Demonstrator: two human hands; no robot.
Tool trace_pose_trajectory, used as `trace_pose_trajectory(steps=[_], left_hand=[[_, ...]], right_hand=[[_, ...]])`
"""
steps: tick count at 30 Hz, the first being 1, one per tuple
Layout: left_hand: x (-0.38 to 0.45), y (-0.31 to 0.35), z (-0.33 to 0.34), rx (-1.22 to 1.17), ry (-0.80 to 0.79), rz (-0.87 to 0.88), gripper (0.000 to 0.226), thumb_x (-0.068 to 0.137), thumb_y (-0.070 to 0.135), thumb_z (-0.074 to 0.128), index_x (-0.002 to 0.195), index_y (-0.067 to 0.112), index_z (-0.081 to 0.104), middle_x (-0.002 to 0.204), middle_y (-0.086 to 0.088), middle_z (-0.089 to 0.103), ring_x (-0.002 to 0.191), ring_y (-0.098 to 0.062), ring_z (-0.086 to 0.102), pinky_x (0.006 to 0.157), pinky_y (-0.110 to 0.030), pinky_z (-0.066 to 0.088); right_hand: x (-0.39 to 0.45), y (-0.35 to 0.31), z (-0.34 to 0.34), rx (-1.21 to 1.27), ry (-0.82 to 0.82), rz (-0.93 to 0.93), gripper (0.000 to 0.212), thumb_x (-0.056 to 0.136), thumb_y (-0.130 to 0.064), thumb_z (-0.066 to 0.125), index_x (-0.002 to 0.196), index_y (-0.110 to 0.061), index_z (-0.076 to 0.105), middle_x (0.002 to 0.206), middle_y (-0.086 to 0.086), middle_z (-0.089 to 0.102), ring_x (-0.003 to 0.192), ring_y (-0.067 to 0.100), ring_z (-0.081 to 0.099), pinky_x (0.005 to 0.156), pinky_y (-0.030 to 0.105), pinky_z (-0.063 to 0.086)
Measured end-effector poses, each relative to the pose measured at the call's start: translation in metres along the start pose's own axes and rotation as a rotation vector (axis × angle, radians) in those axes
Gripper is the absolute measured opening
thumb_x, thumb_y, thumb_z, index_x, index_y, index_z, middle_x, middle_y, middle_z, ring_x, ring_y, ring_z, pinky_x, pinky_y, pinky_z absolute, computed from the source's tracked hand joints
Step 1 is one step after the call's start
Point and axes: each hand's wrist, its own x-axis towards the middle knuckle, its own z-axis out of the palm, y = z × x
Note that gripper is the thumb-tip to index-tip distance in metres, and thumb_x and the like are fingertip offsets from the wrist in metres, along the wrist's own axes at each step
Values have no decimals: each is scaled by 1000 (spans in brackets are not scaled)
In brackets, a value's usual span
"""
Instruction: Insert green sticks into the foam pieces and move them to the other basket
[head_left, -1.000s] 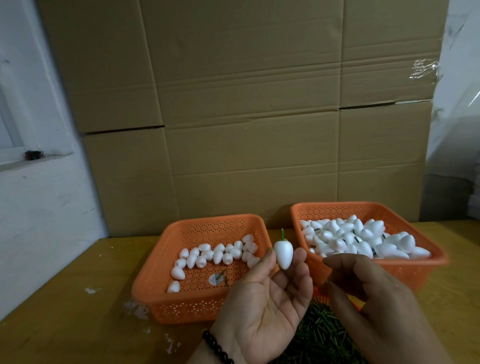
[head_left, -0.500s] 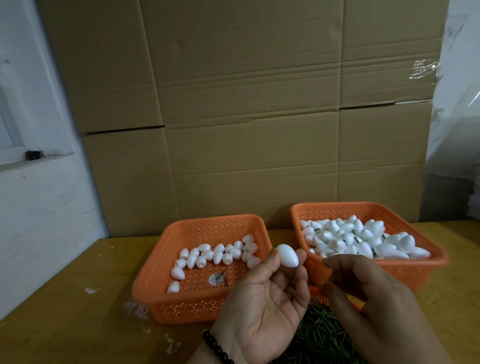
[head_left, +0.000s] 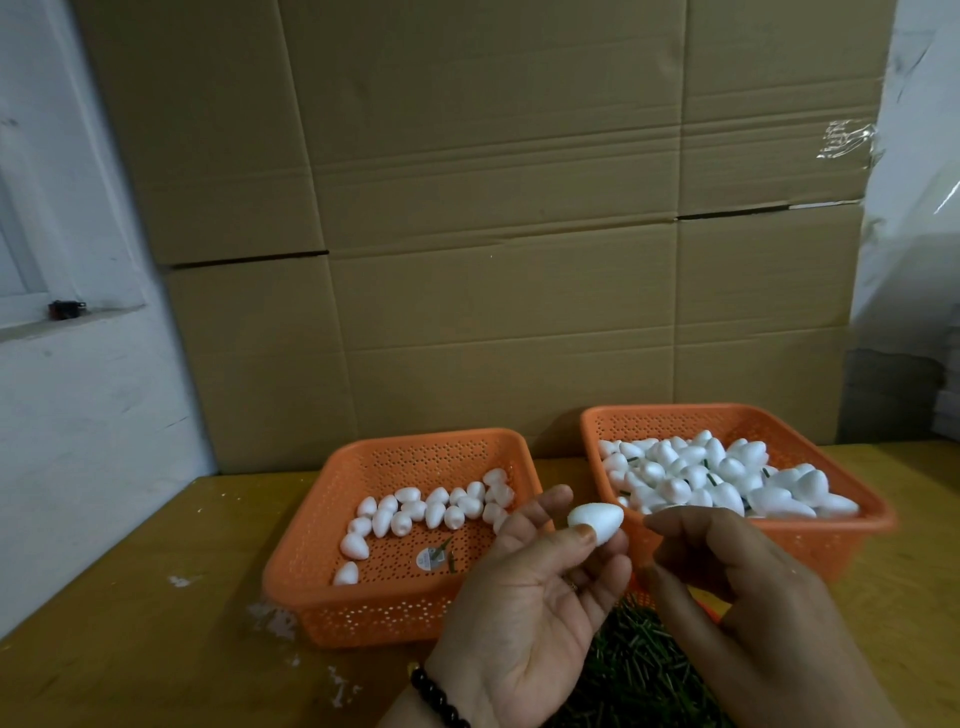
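We saw the left hand (head_left: 524, 613) palm-up, its grip pinching a foam piece (head_left: 596, 521) between thumb and fingertips | right hand (head_left: 727, 566) just beside, fingers curled, grip contents unclear | foam piece lay sideways above the surface (head_left: 130, 623), between the left basket (head_left: 374, 618) and right basket (head_left: 810, 540)

Orange baskets: two, left basket (head_left: 332, 525) and right basket (head_left: 862, 512). Hands: two. Foam pieces: one held; loose ones too many to count.
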Motion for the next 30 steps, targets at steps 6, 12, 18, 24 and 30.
trace_pose_trajectory(steps=[6,12,18,24,30], left_hand=[[1,-6,1,154,-2,41,44,61,-12,59,102,2,61,91,-21,71,75,-28,69,65,-37,59],[2,-11,-1,420,26,39,51,58,6,72,108,10,61,102,-16,70,75,-19,66,71,-36,51],[0,-9,1,560,30,-14,76,34,30,77,107,17,59,82,-1,72,67,-13,65,63,-29,47],[2,-13,-5,660,113,26,63,56,34,73,115,26,54,103,1,71,93,-15,64,67,-28,50],[6,-8,-10,574,230,140,37,77,19,74,111,24,59,110,-3,63,94,-18,62,68,-27,52]], right_hand=[[1,1,0,44,15,-23,44,71,-11,82,99,-37,63,88,-15,66,81,-4,67,70,10,51],[4,2,-3,27,-110,-117,47,81,-29,72,123,-39,55,118,-21,56,101,0,64,79,20,54],[11,11,-4,24,-220,-245,36,78,-21,74,110,-34,61,109,-20,58,99,2,63,75,17,51],[21,22,-22,82,-371,-132,15,83,-34,73,94,-38,64,91,-14,67,76,6,66,62,19,52],[29,56,-37,-70,-88,122,22,76,-14,76,86,-31,66,82,-11,66,69,7,64,56,19,49]])
